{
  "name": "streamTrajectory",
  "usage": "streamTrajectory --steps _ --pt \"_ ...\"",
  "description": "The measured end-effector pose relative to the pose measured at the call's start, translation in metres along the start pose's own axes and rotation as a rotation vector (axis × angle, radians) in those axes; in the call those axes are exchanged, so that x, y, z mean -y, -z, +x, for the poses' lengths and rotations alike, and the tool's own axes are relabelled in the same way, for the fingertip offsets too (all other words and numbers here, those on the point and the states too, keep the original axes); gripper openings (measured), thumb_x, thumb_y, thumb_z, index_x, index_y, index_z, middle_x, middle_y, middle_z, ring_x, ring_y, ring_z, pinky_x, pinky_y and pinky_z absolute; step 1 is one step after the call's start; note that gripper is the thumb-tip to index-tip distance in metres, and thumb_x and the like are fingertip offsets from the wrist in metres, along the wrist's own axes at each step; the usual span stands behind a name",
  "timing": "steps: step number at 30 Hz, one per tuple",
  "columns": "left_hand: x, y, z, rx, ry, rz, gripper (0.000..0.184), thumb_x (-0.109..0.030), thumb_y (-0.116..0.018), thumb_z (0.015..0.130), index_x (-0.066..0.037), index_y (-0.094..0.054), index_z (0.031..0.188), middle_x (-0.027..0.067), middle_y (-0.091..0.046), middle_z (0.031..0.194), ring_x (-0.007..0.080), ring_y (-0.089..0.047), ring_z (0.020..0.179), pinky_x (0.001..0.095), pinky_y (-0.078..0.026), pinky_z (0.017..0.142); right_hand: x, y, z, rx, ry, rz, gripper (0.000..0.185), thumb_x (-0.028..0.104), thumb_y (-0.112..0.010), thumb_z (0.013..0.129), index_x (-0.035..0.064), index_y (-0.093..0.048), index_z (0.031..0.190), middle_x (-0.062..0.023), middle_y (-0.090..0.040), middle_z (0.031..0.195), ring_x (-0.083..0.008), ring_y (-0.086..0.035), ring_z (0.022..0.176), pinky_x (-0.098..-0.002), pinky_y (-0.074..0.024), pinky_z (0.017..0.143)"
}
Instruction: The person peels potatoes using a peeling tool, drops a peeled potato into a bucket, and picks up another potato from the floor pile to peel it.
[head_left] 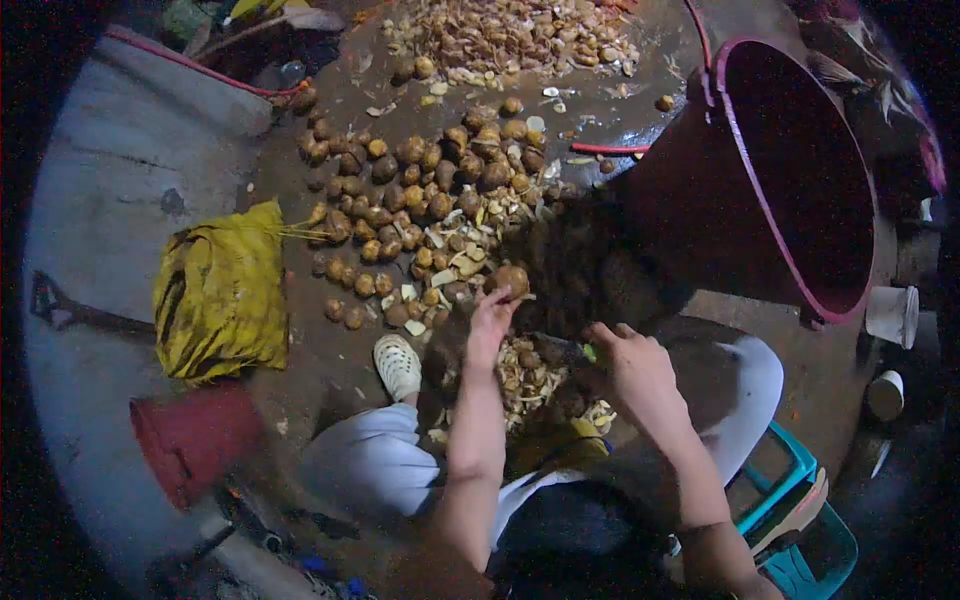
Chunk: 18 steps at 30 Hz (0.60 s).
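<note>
My left hand (488, 325) is closed around a round brown tuber (510, 281), held up above the pile. In my right hand (638, 368) is a knife (560, 348); its dark blade points left, and a bit of green shows by my fingers. The blade is apart from the tuber. Below and between my hands lies a heap of pale peelings and cut pieces (525, 388). Just beyond my left hand, many whole brown tubers (410, 190) are spread over the wet floor, with pale slices among them.
A large dark red bucket (740, 190) lies tilted at the right, its mouth facing me. Farther off is a wide heap of pale pieces (520, 40). A yellow sack (225, 290) and a red bucket (195, 440) are at the left. A teal stool (825, 545) stands lower right.
</note>
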<state>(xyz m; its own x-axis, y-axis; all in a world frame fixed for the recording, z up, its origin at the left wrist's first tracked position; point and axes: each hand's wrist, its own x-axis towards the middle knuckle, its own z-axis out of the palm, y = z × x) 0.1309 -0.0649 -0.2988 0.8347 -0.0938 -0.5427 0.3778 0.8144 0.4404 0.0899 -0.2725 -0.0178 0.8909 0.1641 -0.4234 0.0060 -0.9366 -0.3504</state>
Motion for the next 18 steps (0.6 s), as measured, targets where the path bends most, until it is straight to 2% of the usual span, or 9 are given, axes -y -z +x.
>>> streamTrajectory --steps 3,5,9,11,12,13,15,16,18 --pt "-0.024 -0.055 -0.04 0.086 0.011 0.063 0.058 -0.013 -0.071 0.082 -0.009 -0.043 0.132 0.0117 -0.059 0.119 0.0312 -0.056 0.115 0.0447 -0.048 0.096 0.005 -0.003 -0.002 -0.073 0.01 -0.004 0.043 0.004 -0.057 0.077 0.0108 -0.054 0.12 -0.0195 -0.062 0.094 -0.0383 -0.066 0.079 -0.0466 -0.0548 0.066" --pt "-0.036 -0.084 -0.057 0.117 -0.085 -0.023 0.058 -0.006 -0.073 0.079 -0.008 -0.045 0.13 0.0117 -0.059 0.119 0.03 -0.058 0.111 0.0423 -0.05 0.093 0.009 -0.005 -0.001 -0.161 0.031 -0.001 0.042 0.004 -0.057 0.077 0.0101 -0.055 0.118 -0.0193 -0.062 0.092 -0.0381 -0.066 0.079 -0.0465 -0.0549 0.065" --pt "-0.068 -0.127 -0.099 0.278 -0.097 0.218 0.047 -0.003 -0.073 0.076 -0.003 -0.052 0.118 0.0101 -0.063 0.11 0.0242 -0.063 0.099 0.0379 -0.051 0.089 0.012 -0.014 0.003 -0.342 0.051 0.08 0.037 0.006 -0.058 0.078 0.0095 -0.055 0.114 -0.02 -0.062 0.09 -0.0388 -0.066 0.077 -0.0474 -0.0548 0.063" --pt "-0.077 -0.146 -0.126 0.358 -0.396 0.475 0.046 0.002 -0.074 0.071 -0.003 -0.055 0.112 0.008 -0.064 0.106 0.0198 -0.063 0.096 0.0337 -0.051 0.087 0.019 -0.011 -0.001 -0.42 0.069 0.109 0.036 0.006 -0.059 0.078 0.0096 -0.055 0.114 -0.02 -0.062 0.09 -0.039 -0.065 0.077 -0.0477 -0.0547 0.063" --pt "-0.078 -0.153 -0.139 0.269 -0.562 0.587 0.046 0.005 -0.074 0.068 -0.003 -0.055 0.109 0.0068 -0.064 0.104 0.0167 -0.063 0.092 0.0304 -0.051 0.083 0.025 -0.007 -0.004 -0.425 0.096 0.106 0.037 0.006 -0.059 0.078 0.01 -0.055 0.114 -0.0198 -0.061 0.09 -0.0391 -0.065 0.077 -0.048 -0.0547 0.063" --pt "-0.084 -0.157 -0.152 0.277 -0.574 0.593 0.046 0.005 -0.074 0.068 -0.003 -0.055 0.109 0.0068 -0.064 0.104 0.0167 -0.063 0.092 0.0304 -0.051 0.083 0.031 -0.004 -0.008 -0.425 0.126 0.103 0.037 0.006 -0.059 0.078 0.0105 -0.054 0.115 -0.0196 -0.061 0.09 -0.0393 -0.065 0.078 -0.0483 -0.0546 0.063" --pt "-0.1 -0.161 -0.175 0.255 -0.655 0.85 0.048 0.007 -0.075 0.066 -0.003 -0.055 0.108 0.0063 -0.064 0.101 0.0165 -0.063 0.09 0.0307 -0.051 0.082 0.042 -0.006 -0.015 -0.42 0.15 0.089 0.036 0.006 -0.056 0.08 0.0117 -0.054 0.116 -0.0189 -0.06 0.089 -0.0396 -0.065 0.078 -0.0487 -0.0547 0.064" --pt "-0.101 -0.156 -0.177 0.243 -0.788 0.89 0.047 0.007 -0.076 0.067 -0.002 -0.055 0.107 0.0061 -0.062 0.102 0.0165 -0.061 0.094 0.031 -0.051 0.084 0.047 -0.008 -0.018 -0.437 0.179 0.11 0.035 0.007 -0.055 0.081 0.0122 -0.053 0.116 -0.0187 -0.06 0.089 -0.0397 -0.065 0.078 -0.049 -0.0546 0.064" --pt "-0.108 -0.157 -0.202 0.259 -0.763 0.901 0.047 0.007 -0.076 0.067 -0.002 -0.054 0.107 0.0062 -0.06 0.104 0.0169 -0.06 0.096 0.0314 -0.05 0.086 0.054 -0.01 -0.028 -0.437 0.22 0.198 0.026 0.009 -0.052 0.084 0.0084 -0.058 0.11 -0.021 -0.061 0.091 -0.0406 -0.065 0.081 -0.0495 -0.0548 0.067"
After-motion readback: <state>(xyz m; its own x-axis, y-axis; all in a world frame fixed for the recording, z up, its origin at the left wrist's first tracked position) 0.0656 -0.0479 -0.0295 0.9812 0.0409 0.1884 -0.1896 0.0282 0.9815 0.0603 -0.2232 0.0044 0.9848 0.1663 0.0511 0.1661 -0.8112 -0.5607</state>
